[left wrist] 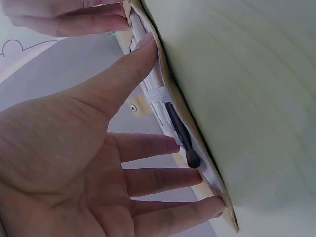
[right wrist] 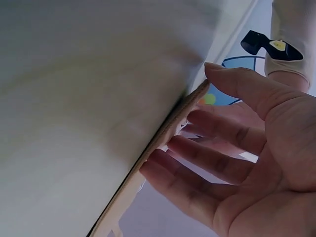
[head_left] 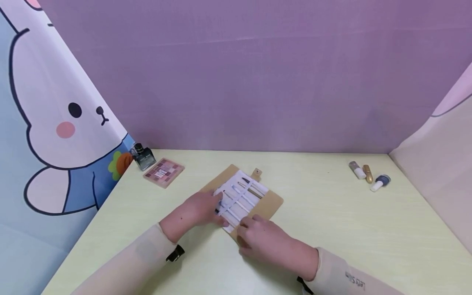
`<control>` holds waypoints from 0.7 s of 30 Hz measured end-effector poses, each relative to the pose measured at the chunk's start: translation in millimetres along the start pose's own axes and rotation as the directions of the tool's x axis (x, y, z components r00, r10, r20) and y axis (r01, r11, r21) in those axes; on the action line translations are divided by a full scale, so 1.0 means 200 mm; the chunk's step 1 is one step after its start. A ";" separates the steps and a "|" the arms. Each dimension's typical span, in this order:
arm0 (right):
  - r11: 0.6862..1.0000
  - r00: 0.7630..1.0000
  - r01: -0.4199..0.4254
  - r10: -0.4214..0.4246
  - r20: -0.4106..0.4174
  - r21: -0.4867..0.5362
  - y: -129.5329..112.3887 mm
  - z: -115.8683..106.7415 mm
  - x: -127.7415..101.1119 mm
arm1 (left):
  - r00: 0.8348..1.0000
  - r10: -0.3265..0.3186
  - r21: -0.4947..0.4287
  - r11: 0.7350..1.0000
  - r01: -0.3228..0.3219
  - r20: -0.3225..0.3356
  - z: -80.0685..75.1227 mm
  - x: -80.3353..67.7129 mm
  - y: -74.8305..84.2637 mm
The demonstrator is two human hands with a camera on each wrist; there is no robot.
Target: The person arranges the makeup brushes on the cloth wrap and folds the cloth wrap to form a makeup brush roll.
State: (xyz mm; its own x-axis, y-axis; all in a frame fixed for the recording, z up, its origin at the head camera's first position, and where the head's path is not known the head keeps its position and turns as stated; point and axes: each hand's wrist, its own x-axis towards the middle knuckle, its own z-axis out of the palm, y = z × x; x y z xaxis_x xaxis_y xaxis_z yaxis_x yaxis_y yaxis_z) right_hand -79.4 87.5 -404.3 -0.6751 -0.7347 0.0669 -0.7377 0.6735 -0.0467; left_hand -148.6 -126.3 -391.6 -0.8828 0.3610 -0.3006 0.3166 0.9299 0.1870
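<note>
A tan folding case (head_left: 274, 203) with a white lining lies spread on the table, tilted in the head view. Several slim makeup brushes (head_left: 241, 200) sit under a white elastic band inside it. My left hand (head_left: 197, 209) rests on the case's left part, fingers extended over it and the thumb on the near edge. Close to those fingers, the left wrist view shows a dark-tipped brush (left wrist: 182, 133). My right hand (head_left: 263, 241) touches the near right edge of the case with fingertips on top. Its thumb (right wrist: 232, 81) lies at the corner, and the fingers are only loosely bent.
At the back left are a dark glass bottle (head_left: 144, 157) and a pink eyeshadow palette (head_left: 164, 173). A grey-and-white small bottle (head_left: 357, 170), a gold tube (head_left: 367, 173) and a dark-capped white bottle (head_left: 380, 182) lie at the right. A purple cloth (head_left: 250, 82) hangs behind the table.
</note>
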 end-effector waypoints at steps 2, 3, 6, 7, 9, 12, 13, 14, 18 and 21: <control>1.000 1.000 -0.021 0.021 0.004 0.004 0.00 0.00 0.00 | 1.000 0.003 0.013 1.000 -0.003 -0.003 -0.01 -0.01 0.00; 0.999 1.000 -0.029 0.029 0.005 0.013 0.00 0.00 0.01 | 1.000 0.005 0.017 1.000 -0.005 -0.002 -0.01 -0.01 0.00; 0.997 0.998 -0.057 0.056 0.016 0.047 0.00 0.00 0.00 | 1.000 0.021 0.010 1.000 -0.021 -0.005 -0.03 -0.03 -0.01; 0.996 0.997 -0.067 0.066 0.026 0.060 0.01 0.00 0.00 | 1.000 0.028 0.005 1.000 -0.028 -0.006 -0.03 -0.04 -0.02; 0.993 0.995 -0.084 0.080 0.055 0.079 0.02 -0.01 -0.01 | 0.999 0.052 -0.002 0.999 -0.052 -0.007 -0.04 -0.05 -0.03; 0.992 0.992 -0.088 0.079 0.100 0.095 0.06 -0.02 -0.02 | 0.995 0.095 0.008 0.995 -0.095 -0.009 -0.04 -0.06 -0.06; 0.991 0.991 -0.085 0.074 0.112 0.103 0.07 -0.03 -0.03 | 0.994 0.109 0.012 0.994 -0.109 -0.008 -0.04 -0.06 -0.07; 0.991 0.991 -0.078 0.064 0.120 0.111 0.09 -0.03 -0.04 | 0.993 0.118 0.010 0.993 -0.117 -0.007 -0.04 -0.06 -0.08; 0.986 0.990 -0.050 0.028 0.141 0.159 0.16 -0.05 -0.08 | 0.990 0.141 -0.019 0.990 -0.141 -0.001 -0.03 -0.08 -0.12; 0.984 0.989 -0.024 -0.003 0.150 0.178 0.21 -0.07 -0.11 | 0.985 0.171 -0.034 0.985 -0.171 0.003 -0.03 -0.09 -0.14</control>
State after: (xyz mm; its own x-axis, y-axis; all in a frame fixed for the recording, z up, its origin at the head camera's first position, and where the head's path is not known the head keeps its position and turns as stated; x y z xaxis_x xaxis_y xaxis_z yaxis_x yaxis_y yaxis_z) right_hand -95.4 134.3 -394.7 -0.6667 -0.7407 -0.0832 -0.7116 0.6657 -0.2247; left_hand -143.1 -160.2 -385.7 -0.8142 0.5154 -0.2672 0.4510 0.8514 0.2679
